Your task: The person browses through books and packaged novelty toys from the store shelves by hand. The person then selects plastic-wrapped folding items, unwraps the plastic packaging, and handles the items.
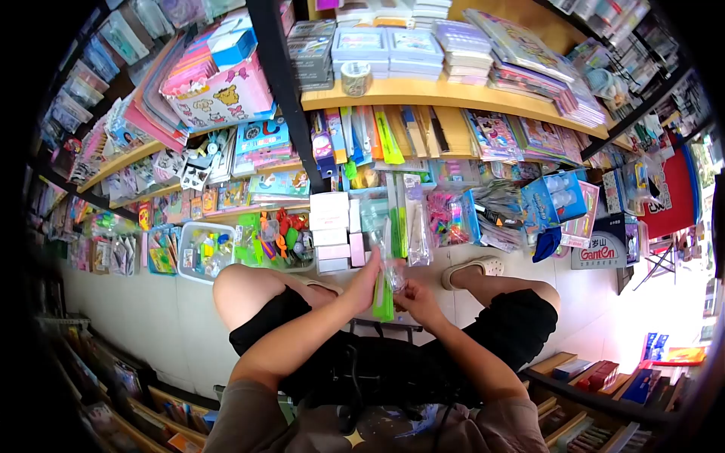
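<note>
Between my knees, my left hand (365, 282) presses against the side of a slim bright-green packet (384, 302) with clear plastic around its upper part. From the other side, my right hand (415, 297) has its fingers closed on the crinkled clear plastic (394, 276) beside the green part. The exact contents of this packet cannot be made out. Just beyond my hands, more long packets, green and clear (396, 215), stand in a bin by stacked white boxes (331, 223).
Wooden shelves (445, 94) hold stacked stationery ahead. On the floor are a tub of small colourful items (205, 249), several toys (283, 235), a blue box (550, 202) and a Ganten carton (600, 245). Low racks (604, 389) stand behind me.
</note>
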The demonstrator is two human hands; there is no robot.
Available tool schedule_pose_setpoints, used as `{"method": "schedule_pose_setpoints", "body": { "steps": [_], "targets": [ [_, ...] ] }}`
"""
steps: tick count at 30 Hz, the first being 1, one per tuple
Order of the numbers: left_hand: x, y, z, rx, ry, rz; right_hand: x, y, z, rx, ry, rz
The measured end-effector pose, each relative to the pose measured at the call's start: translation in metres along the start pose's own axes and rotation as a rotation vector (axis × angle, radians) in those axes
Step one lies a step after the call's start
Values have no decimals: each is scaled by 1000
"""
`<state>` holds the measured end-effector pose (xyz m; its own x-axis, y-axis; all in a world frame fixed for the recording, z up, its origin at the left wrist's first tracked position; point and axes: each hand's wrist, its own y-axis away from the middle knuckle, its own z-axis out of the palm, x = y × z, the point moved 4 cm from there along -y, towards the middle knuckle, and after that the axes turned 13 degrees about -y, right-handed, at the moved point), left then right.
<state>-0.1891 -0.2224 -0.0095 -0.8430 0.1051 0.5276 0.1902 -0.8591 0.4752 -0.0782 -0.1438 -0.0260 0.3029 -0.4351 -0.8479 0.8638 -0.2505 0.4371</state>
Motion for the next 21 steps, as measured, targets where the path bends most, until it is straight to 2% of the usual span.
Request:
{"method": "schedule_pose_setpoints", "body": {
  "steps": [3, 4, 6, 9, 12, 14, 18, 21],
  "targets": [
    [-12, 5, 6, 150, -381, 51, -3, 9, -2, -21, 104, -28],
    [-11, 9, 13, 142, -272, 74, -8, 13, -1, -29, 102, -25],
    [-14, 11, 16, 149, -324, 126, -13, 18, -2, -126, 124, -3],
    [-17, 15, 17, 151, -422, 187, -12, 38, -9, -7, -478, 168],
    [-13, 25, 30, 160, -501, 236, -23, 49, -4, -100, -769, 341],
    [-9, 28, 37, 160, -542, 287, -1, 48, -1, -177, -680, 282],
    [-6, 28, 48, 164, -395, 203, -7, 58, 21, -251, -610, 272],
    [1, 25, 51, 131, -353, 290, -7, 50, 6, -186, -694, 281]
  ]
}}
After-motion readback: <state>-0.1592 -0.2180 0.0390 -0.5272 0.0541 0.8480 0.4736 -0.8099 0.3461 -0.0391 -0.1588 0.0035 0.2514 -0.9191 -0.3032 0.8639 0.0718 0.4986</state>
